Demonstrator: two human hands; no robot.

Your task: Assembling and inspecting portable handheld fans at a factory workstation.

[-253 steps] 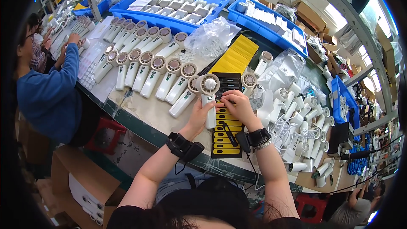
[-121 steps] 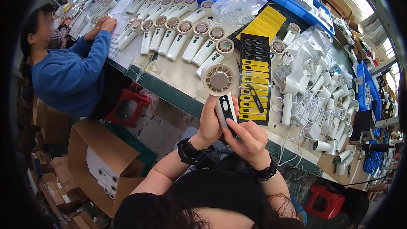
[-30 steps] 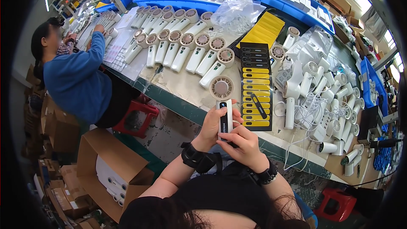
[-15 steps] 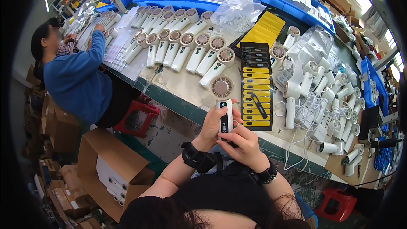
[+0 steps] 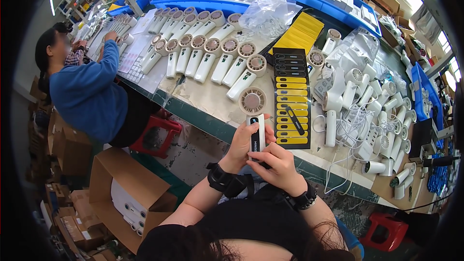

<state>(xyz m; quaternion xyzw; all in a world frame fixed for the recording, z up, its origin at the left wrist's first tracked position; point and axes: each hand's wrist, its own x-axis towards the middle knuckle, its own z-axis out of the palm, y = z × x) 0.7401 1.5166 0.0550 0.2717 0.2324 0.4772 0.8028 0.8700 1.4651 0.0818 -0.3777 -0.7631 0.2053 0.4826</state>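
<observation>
A white handheld fan [image 5: 252,100] with a round grille is held upright in front of me, just over the table's near edge. My left hand [image 5: 238,146] is wrapped round its handle, the thumb lying on a long black panel [image 5: 255,140] on the handle's front. With thumb and fingers pinched together, my right hand [image 5: 279,163] grips the lower end of that handle. Just beyond lies a label sheet [image 5: 291,99] of black strips, its lower part bare yellow, with one loose black strip [image 5: 294,121] across it.
Rows of white fans [image 5: 198,55] stand to the left. A tangle of fans and white cables [image 5: 369,116] fills the right. Blue bins [image 5: 212,5] line the back. A person in blue [image 5: 89,87] works at far left. An open carton [image 5: 128,164] sits lower left.
Both hands keep their hold on the fan with hardly any movement. The blue-lit mark at the top of its panel now looks different. The co-worker's hand has shifted slightly.
</observation>
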